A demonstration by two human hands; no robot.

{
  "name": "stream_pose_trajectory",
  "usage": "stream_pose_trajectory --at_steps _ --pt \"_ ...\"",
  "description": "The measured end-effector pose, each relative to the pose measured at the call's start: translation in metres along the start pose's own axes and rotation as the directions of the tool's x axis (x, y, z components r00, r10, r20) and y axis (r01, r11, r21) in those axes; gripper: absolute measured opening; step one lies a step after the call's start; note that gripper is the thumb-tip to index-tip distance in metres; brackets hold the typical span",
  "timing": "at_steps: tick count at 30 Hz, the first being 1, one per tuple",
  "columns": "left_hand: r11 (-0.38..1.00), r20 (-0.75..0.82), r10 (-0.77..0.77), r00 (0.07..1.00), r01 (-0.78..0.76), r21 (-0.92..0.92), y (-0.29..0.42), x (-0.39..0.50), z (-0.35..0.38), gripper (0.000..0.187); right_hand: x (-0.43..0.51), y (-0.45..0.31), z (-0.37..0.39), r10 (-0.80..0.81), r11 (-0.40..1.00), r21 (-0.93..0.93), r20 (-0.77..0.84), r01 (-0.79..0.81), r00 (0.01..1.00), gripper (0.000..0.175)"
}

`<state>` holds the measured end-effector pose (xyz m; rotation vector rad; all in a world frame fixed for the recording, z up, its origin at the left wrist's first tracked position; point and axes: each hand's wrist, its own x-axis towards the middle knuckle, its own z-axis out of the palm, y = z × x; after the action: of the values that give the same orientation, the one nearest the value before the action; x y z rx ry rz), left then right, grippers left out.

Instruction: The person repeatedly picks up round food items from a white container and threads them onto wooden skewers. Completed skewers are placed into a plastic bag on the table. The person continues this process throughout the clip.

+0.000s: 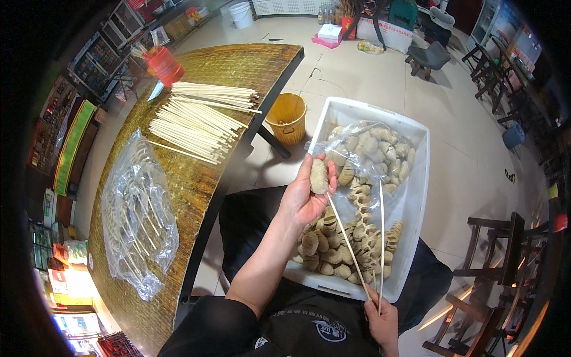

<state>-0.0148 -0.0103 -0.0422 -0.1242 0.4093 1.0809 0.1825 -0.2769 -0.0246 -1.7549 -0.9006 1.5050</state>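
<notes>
My left hand (304, 206) holds a pale brown oblong food piece (318, 176) with scored sides, palm up over the white plastic tub (423, 178). In my right hand (383, 319), at the tub's near edge, are thin wooden skewers (348, 241). One skewer's tip meets the lower end of the held piece; whether it has gone in I cannot tell. Another skewer points up the tub, its tip near the clear plastic bag (357, 138). That bag lies over more pieces at the far end. Loose scored pieces (330, 250) fill the near end, some stretched into open spirals.
On the wooden table (192, 178) at left lie bundles of skewers (196, 125), a clear bag of skewered pieces (138, 218) and a red container (165, 66) holding sticks. A yellow-brown bucket (287, 118) stands between table and tub. Wooden stools (490, 250) are at right.
</notes>
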Motion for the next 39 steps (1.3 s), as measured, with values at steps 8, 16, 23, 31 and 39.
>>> stream_pose_trajectory --at_steps 8,16,23,31,39 --pt "0.972 -0.036 0.139 0.99 -0.129 0.194 -0.007 -0.007 0.013 0.03 0.001 0.001 0.003 -0.033 0.999 -0.032 -0.02 0.032 0.999 0.036" --pt "0.852 0.01 0.216 0.976 -0.193 0.486 -0.025 -0.015 0.024 0.03 0.0 -0.007 0.006 -0.021 0.999 -0.028 -0.048 0.02 0.999 0.035" --pt "0.757 0.023 0.334 0.942 -0.282 0.589 -0.044 -0.024 0.03 0.024 -0.001 -0.01 0.02 0.002 0.989 0.151 -0.023 0.002 1.0 0.036" --pt "0.757 0.062 0.326 0.943 -0.3 0.58 -0.053 -0.03 0.032 0.022 0.001 -0.017 0.028 -0.032 0.978 0.203 -0.026 0.036 0.999 0.036" --pt "0.768 0.048 0.339 0.94 -0.305 0.563 -0.058 -0.033 0.034 0.023 0.004 -0.022 0.032 -0.047 0.971 0.234 -0.017 0.05 0.999 0.037"
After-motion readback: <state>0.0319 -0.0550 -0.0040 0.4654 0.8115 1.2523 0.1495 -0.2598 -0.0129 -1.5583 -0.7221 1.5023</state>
